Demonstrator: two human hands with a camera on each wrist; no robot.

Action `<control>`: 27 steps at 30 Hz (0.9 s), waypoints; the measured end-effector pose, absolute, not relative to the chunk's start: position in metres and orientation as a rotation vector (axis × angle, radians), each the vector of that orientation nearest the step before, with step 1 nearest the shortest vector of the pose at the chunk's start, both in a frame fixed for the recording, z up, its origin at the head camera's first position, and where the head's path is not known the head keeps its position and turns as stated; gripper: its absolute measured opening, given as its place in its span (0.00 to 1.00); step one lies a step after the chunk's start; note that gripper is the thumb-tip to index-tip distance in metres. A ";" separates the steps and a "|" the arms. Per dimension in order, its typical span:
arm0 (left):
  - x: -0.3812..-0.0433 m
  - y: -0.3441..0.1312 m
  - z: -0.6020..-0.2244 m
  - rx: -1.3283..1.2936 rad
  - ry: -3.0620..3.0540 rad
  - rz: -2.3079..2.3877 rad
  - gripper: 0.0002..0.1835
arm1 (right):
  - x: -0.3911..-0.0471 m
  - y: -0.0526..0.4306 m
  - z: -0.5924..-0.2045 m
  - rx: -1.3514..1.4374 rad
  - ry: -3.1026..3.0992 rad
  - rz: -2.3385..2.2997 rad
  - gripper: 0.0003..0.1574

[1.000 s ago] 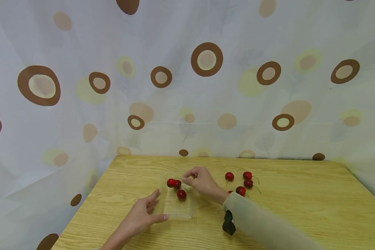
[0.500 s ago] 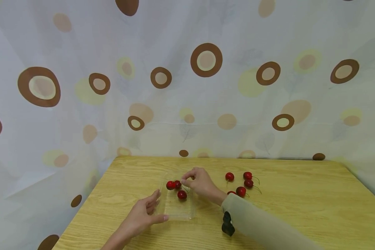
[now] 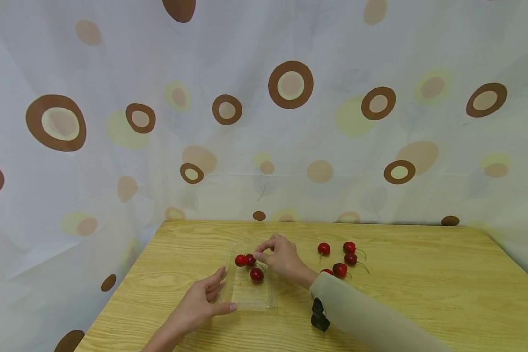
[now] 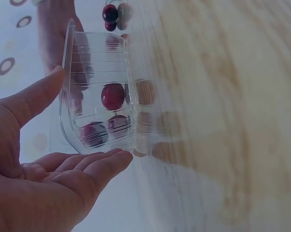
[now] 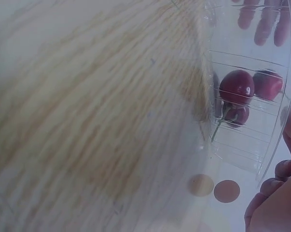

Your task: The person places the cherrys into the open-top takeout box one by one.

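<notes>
Closest, the left hand [image 3: 197, 303] spreads thumb and fingers along a clear plastic tray [image 3: 248, 295] holding three cherries [image 3: 256, 275]. Just beside these, the right hand [image 3: 284, 257] has thumb and forefinger close together, any pinch unclear; five loose cherries [image 3: 350, 259] lie rightward on the wood-grain table [image 3: 427, 274].

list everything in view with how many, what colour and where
table: one, yellowish wood-grain, under the things below
patterned cloth: number of pieces unclear, whitish with brown, tan and yellow rounds, behind the table
container: one, clear, on the table
cherries inside: three, red, within the container
cherries outside: five visible, red, on the table to the right
black object: one, black, at the right cuff
right sleeve: one, beige, lower right
left hand: one, bare, at the container's left
right hand: one, bare, at its far right
</notes>
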State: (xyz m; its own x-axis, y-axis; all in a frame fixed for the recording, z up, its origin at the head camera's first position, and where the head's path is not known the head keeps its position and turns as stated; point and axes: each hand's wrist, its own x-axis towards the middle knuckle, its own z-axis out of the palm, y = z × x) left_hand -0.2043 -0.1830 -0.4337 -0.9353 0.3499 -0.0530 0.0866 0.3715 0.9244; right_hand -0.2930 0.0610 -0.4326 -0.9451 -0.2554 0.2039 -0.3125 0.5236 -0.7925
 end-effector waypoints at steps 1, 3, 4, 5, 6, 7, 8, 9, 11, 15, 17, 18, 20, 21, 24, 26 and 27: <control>-0.204 -0.183 -0.434 0.391 2.394 1.588 0.53 | -0.293 0.061 -0.432 0.505 -2.686 1.404 0.04; -0.205 -0.183 -0.434 0.392 2.392 1.591 0.53 | -0.294 0.061 -0.433 0.514 -2.686 1.382 0.04; -0.205 -0.184 -0.434 0.391 2.391 1.592 0.53 | -0.294 0.060 -0.433 0.519 -2.688 1.369 0.04; -0.205 -0.184 -0.434 0.390 2.390 1.593 0.53 | -0.295 0.060 -0.434 0.529 -2.690 1.353 0.05; -0.205 -0.184 -0.434 0.387 2.389 1.594 0.53 | -0.295 0.060 -0.434 0.535 -2.695 1.337 0.05; -0.205 -0.184 -0.433 0.387 2.388 1.595 0.53 | -0.296 0.061 -0.435 0.541 -2.698 1.324 0.05; -0.205 -0.184 -0.433 0.386 2.389 1.594 0.53 | -0.296 0.061 -0.435 0.545 -2.701 1.316 0.05; -0.205 -0.184 -0.433 0.386 2.390 1.591 0.53 | -0.296 0.062 -0.436 0.546 -2.703 1.313 0.04; -0.205 -0.184 -0.433 0.377 2.385 1.587 0.53 | -0.296 0.065 -0.437 0.555 -2.696 1.320 0.03; -0.205 -0.183 -0.434 0.356 2.388 1.574 0.54 | -0.295 0.081 -0.434 0.577 -2.650 1.385 0.04; -0.205 -0.182 -0.434 0.345 2.396 1.566 0.54 | -0.294 0.093 -0.429 0.601 -2.630 1.395 0.05; -0.205 -0.182 -0.434 0.340 2.403 1.561 0.54 | -0.293 0.100 -0.425 0.610 -2.624 1.391 0.05; -0.205 -0.182 -0.433 0.335 2.406 1.558 0.54 | -0.292 0.115 -0.418 0.627 -2.615 1.359 0.05; -0.205 -0.182 -0.433 0.336 2.409 1.554 0.54 | -0.291 0.124 -0.415 0.629 -2.614 1.342 0.06; -0.204 -0.182 -0.433 0.345 2.412 1.551 0.54 | -0.288 0.153 -0.405 0.630 -2.599 1.301 0.07; -0.204 -0.183 -0.433 0.356 2.409 1.552 0.54 | -0.286 0.173 -0.399 0.603 -2.594 1.286 0.08; -0.204 -0.183 -0.433 0.358 2.408 1.550 0.54 | -0.284 0.183 -0.397 0.589 -2.596 1.280 0.08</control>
State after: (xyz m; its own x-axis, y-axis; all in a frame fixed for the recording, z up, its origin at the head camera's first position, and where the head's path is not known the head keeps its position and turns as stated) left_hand -0.2044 -0.1828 -0.4328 -0.9372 0.3396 -0.0799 0.0680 0.4023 0.9130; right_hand -0.2845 0.1833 -0.3967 -0.9037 -0.2664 0.3353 -0.4281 0.5491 -0.7177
